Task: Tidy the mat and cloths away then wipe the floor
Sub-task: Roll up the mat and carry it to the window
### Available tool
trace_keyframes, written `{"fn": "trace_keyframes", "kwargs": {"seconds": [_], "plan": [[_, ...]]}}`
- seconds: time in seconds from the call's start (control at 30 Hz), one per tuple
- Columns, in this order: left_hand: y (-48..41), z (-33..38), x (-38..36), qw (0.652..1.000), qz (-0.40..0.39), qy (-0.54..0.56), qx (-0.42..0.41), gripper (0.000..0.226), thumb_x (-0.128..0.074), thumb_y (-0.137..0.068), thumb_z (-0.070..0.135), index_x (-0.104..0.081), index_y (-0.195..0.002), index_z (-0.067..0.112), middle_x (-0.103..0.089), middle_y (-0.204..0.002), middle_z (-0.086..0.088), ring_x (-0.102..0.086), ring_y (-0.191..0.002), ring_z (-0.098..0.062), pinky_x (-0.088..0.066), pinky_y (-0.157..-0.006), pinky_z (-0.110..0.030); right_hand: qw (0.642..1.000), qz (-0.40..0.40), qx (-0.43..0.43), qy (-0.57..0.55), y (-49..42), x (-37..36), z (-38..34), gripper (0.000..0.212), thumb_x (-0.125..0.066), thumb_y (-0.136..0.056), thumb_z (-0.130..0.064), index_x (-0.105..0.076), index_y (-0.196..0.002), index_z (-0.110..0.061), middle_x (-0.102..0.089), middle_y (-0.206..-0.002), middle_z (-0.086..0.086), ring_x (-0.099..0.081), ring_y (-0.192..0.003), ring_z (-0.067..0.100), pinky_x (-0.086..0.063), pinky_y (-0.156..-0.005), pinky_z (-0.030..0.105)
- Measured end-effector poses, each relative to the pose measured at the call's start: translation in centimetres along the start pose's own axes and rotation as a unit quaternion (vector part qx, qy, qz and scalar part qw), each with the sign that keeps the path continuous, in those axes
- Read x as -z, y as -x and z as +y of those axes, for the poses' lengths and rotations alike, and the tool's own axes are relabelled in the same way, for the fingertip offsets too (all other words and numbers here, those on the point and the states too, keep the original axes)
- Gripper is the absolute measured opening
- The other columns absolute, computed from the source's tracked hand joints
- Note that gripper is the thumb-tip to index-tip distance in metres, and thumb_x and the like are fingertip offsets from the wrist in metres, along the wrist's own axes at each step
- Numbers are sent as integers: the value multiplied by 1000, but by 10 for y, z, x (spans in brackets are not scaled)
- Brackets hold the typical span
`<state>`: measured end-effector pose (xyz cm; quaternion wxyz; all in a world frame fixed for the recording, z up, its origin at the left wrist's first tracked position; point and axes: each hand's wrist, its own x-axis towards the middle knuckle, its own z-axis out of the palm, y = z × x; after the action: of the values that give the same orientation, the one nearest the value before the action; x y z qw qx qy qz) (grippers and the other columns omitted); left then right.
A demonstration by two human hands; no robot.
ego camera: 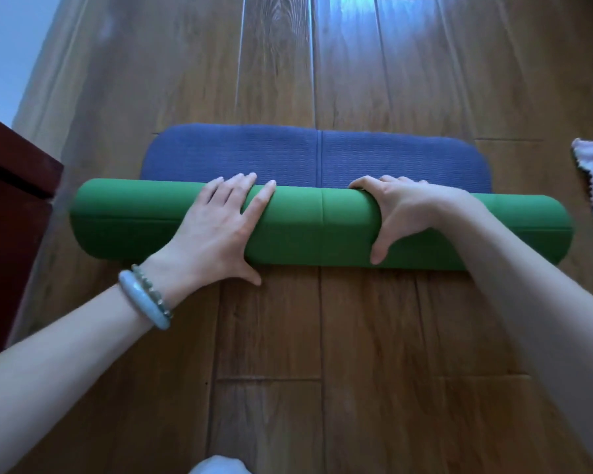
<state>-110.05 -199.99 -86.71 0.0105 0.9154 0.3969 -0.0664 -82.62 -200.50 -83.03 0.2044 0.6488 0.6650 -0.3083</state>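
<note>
Resting under left hand, in right hand: mat

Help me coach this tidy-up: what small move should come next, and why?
Probably roll the mat forward over its flat end. The left hand lies flat on the roll, the right hand curls over it, and only a short blue strip lies unrolled on the floor beyond.

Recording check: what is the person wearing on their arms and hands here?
Both forearms are bare, with no sleeves or gloves in view. The left hand has two bracelets at its wrist: a smooth pale blue-green bangle and a strand of small green beads. The right hand shows no jewellery; no rings are visible on either.
</note>
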Motion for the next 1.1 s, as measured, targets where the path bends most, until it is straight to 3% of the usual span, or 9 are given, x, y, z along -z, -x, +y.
{"fn": "trace_keyframes", "kwargs": {"seconds": [0.07,0.13,0.27,0.33,0.47,0.63,0.8,1.1], "plan": [[-8,-2,-3,1000,24,-9,5,136,-84,-30,65,-35,-143,7,-50,-132,-24,-49,-121,-40,-35,-103,-48,1000,-20,-8,-15,-3,6,-1,119,-87,-40,-50,-19,-138,-43,-41,-130,-3,-39,-123,23,-38,-100,47],[-13,-4,-4,999,33,-18,7,129,-84,-31,61,-39,-139,7,-55,-125,-23,-54,-113,-39,-39,-97,-46,1000,9,-13,1,2,2,-3,122,-85,-45,-52,-13,-143,-42,-37,-137,0,-34,-128,26,-30,-106,47],[-26,-11,3,1000,3,-12,-4,126,-82,-36,61,-37,-140,8,-55,-125,-17,-54,-111,-36,-38,-94,-44,988,152,16,34,30,-34,-2,132,-82,-52,-57,7,-147,-39,-7,-156,9,-1,-144,28,-1,-116,49],[-36,-17,10,999,-38,1,-9,126,-79,-41,65,-29,-143,14,-51,-129,-11,-50,-115,-31,-35,-96,-42,973,217,26,67,38,-55,-1,135,-84,-52,-53,8,-148,-35,-1,-157,14,3,-145,31,2,-115,52],[-53,-25,18,997,-77,19,-18,124,-76,-42,71,-24,-143,20,-51,-128,-8,-49,-115,-28,-36,-97,-40,941,322,26,102,19,-74,5,138,-93,-37,-38,-11,-148,-26,-28,-147,25,-24,-138,42,-12,-109,60],[-39,-12,11,999,-25,-24,-3,139,-82,-39,67,-13,-151,21,-34,-146,-19,-33,-133,-35,-24,-109,-43,930,345,7,129,4,-65,3,124,-88,-42,-29,-19,-144,-24,-39,-137,26,-36,-128,43,-22,-105,62],[-39,-7,6,998,12,-58,-3,126,-86,-37,51,-30,-143,14,-51,-124,-25,-52,-110,-41,-39,-91,-48,939,315,6,139,4,-58,2,120,-86,-40,-30,-21,-140,-23,-40,-135,26,-39,-123,41,-26,-98,59],[15,13,1,998,-22,-46,-30,124,-78,-29,59,-40,-137,9,-59,-110,-23,-59,-91,-38,-45,-77,-44,931,330,43,151,45,-96,-7,119,-85,-29,-33,-39,-137,-19,-50,-125,25,-50,-113,43,-37,-89,59]]}}
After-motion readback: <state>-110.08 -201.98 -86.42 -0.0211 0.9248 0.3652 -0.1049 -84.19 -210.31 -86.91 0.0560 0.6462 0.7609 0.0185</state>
